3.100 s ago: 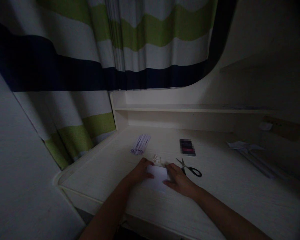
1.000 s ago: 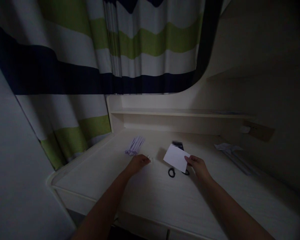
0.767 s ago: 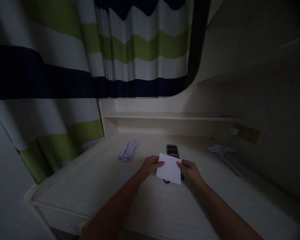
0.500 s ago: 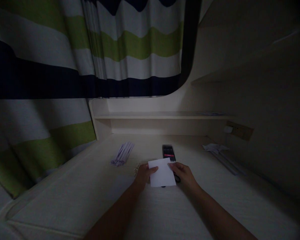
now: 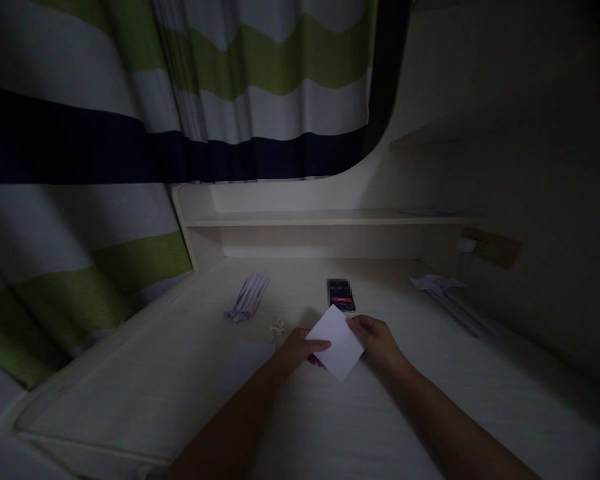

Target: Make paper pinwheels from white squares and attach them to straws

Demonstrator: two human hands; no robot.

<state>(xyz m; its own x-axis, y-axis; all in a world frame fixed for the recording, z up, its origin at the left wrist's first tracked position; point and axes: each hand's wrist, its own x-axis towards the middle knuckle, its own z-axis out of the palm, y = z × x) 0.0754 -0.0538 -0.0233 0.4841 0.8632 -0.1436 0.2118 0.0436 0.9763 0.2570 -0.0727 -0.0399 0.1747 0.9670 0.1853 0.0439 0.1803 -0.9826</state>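
Note:
Between my hands is a square sheet of white paper (image 5: pixel 338 347), turned so that its corners point up, down and sideways. My left hand (image 5: pixel 300 350) pinches its left corner, thumb on top and fingers underneath. My right hand (image 5: pixel 375 335) grips its upper right edge between thumb and fingers. Just beyond the sheet a phone (image 5: pixel 341 295) lies on the desk with its screen lit. A small heap of short whitish pieces (image 5: pixel 277 328) lies left of my left hand. Near my left forearm a pale flat sheet (image 5: pixel 245 363) rests on the desk.
A bundle of folded paper strips (image 5: pixel 247 297) lies at the back left of the desk (image 5: pixel 145 393). Crumpled paper with long strips (image 5: pixel 445 300) lies at the right. Behind runs a low shelf (image 5: pixel 300 219), with a striped curtain (image 5: pixel 280 120) above. A wall socket (image 5: pixel 493 247) is on the right.
The sheet has rotated from roughly square-on to a diamond position, with both hands still on it. The small heap and the phone's lower part show more fully now. The view has tilted down slightly.

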